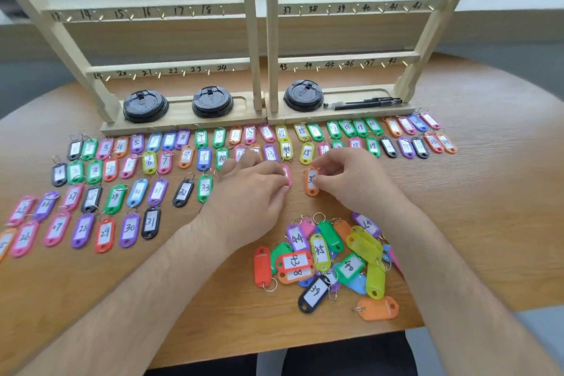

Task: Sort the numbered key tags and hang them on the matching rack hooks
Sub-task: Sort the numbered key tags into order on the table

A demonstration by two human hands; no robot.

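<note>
While the sorting is under way, the item in hand is an orange plastic key tag (311, 190), oblong, with a white paper label; its number begins with 3 and the second digit is covered.

- Location: flat on the light wood-grain desk (488, 192), just right of centre.
- Right hand (354, 177): fingers (319, 181) closed narrow, pinching the tag's upper end.
- Left hand (253, 192): at 9 o'clock of the orange tag, just beside it, curled fingers (282, 189) pinching a pink plastic key tag (287, 175). That tag is mostly hidden and its number is unreadable.
- Laid-out rows of coloured key tags (149, 162): from 9 to 12 o'clock, numbered in order. The third row breaks off at a green tag marked 33 (205, 189).
- Unsorted heap of mixed tags (329, 256): at 6 o'clock, between the forearms.
- Pale wooden rack (183, 114): at 12 o'clock. The brass hooks (300, 11) in view are all bare.

Step, as judged: placing the thirties into the third row. Lay each tag label-up with its ring toward 12 o'clock, in line with the 33 and apart from its neighbours, so the rings do not snag.

Room: the desk lies open at 3 o'clock of the right hand. The heap sits near the desk's front edge, so the wrists should lift rather than drag across it.
</note>
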